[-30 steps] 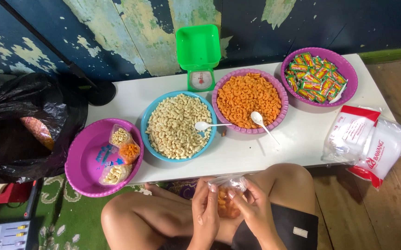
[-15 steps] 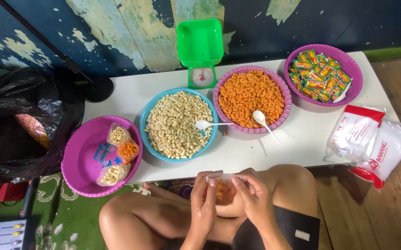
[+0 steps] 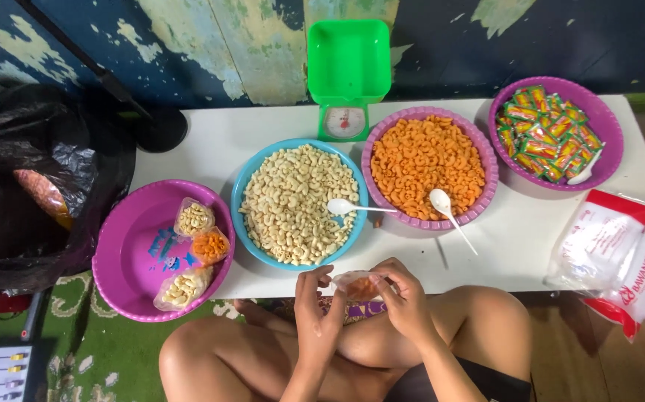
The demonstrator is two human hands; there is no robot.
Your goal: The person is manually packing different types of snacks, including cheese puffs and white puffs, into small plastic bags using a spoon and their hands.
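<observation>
At table [image 3: 531, 238] edge, above lap — small clear snack bag [image 3: 357, 286] pinched between left hand [image 3: 318, 313] and right hand [image 3: 406, 305], fingers closed on film. Judged light, soft, crinkly, slippery; contents crushable — best held by top edge. Long axis approx left-right; mouth direction can't be told.
</observation>
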